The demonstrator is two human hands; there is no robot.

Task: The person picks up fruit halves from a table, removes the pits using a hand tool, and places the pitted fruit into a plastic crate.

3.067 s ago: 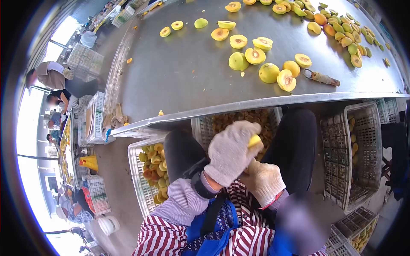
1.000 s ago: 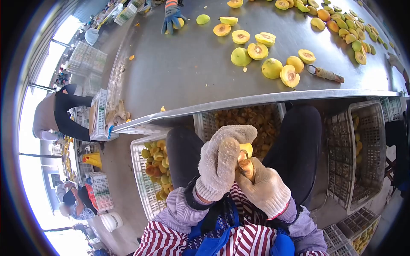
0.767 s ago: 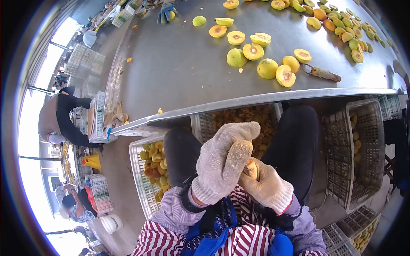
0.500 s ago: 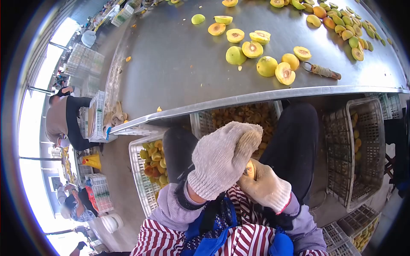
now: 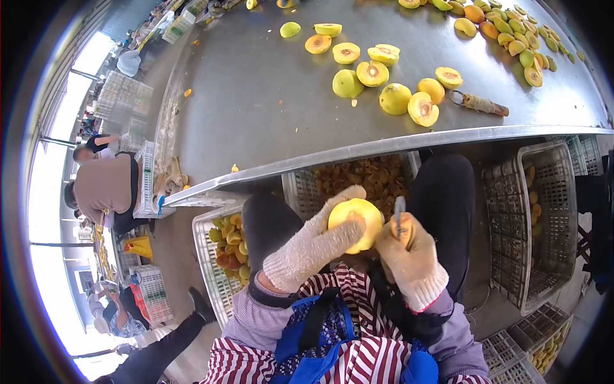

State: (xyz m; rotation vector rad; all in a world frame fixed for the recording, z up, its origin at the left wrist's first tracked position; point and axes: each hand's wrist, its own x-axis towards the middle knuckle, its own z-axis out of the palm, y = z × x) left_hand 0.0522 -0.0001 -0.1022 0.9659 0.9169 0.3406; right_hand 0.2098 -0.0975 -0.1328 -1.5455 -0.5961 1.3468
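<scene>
Above my lap, my left hand [image 5: 313,243] wears a pale knit glove and is closed around a yellow peach half [image 5: 355,217], thumb across its cut face. Close beside it, my gloved right hand [image 5: 412,262] grips a small pitting knife [image 5: 400,214]. Its grey metal end sticks up past the fingers, while the handle is mostly hidden in the fist. On the metal table [image 5: 256,102] lie several cut peach halves [image 5: 373,73]. A similar tool with a metal loop and wrapped handle [image 5: 480,104] rests to their right.
Under the table edge, a crate [image 5: 300,192] holds brownish scraps. A white crate [image 5: 203,246] with peach halves stands left of my legs, and a tall crate [image 5: 531,256] stands right. More peach halves [image 5: 511,32] are piled at the far right. Co-workers [image 5: 105,185] are at the left.
My hands have moved apart a little. My left hand has turned, bringing the peach half into view, and the knife's metal end now shows in my right hand. A co-worker at left has shifted.
</scene>
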